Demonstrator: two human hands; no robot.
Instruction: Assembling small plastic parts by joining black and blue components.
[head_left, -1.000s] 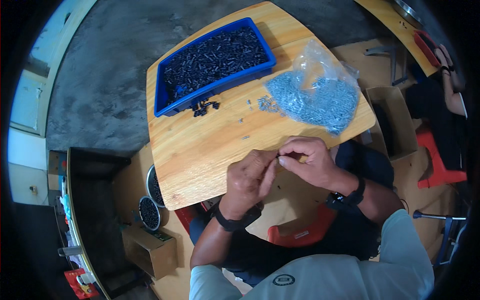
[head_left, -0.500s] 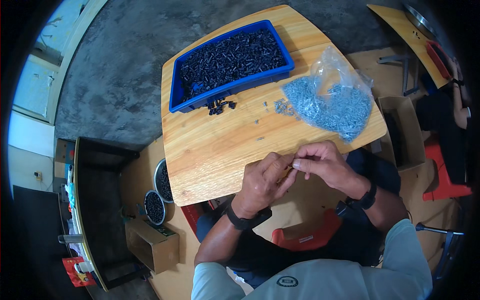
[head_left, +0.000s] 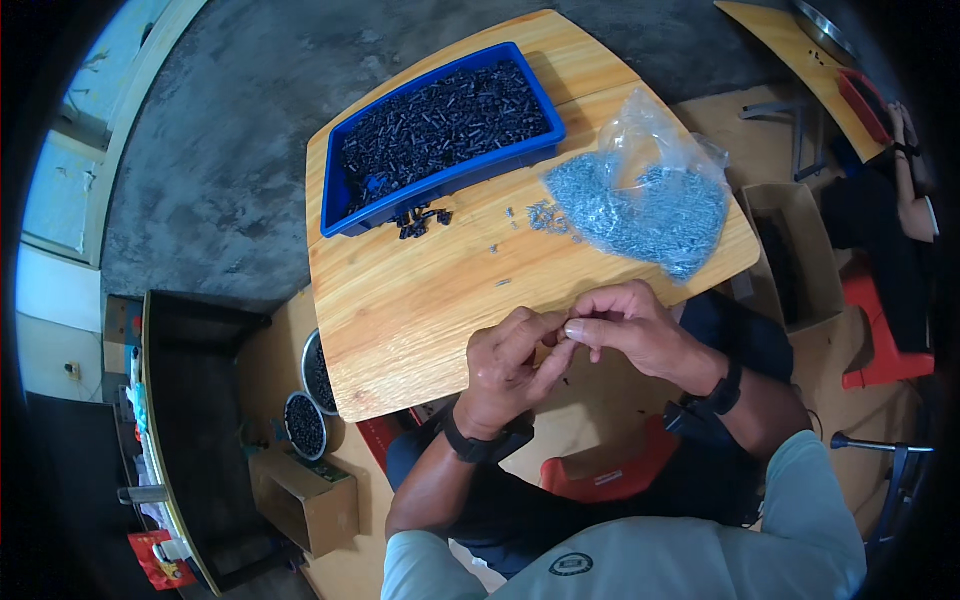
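Note:
My left hand [head_left: 510,362] and my right hand [head_left: 632,330] meet at the near edge of the wooden table [head_left: 400,330]. Both are closed in a pinch, fingertips against fingertips; whatever small thing they hold is hidden between them. Beyond them, a clear plastic bag [head_left: 645,210] full of small silvery metal pieces lies on its side, with several loose pieces [head_left: 548,217] spilled beside it. A blue tray [head_left: 440,187] heaped with small black parts [head_left: 440,125] stands at the far left of the table. A little pile of black parts [head_left: 422,220] lies just in front of it.
Metal bowls of black parts [head_left: 305,425] and an open cardboard box [head_left: 305,505] sit on the floor at left. Another cardboard box [head_left: 800,260] stands right of the table. A co-worker [head_left: 880,205] sits at another table [head_left: 790,70], upper right. A red stool [head_left: 610,475] is beneath me.
The whole view has shifted slightly, so the table and its things appear a bit further left. My hands keep pinching together at the same place by the table edge.

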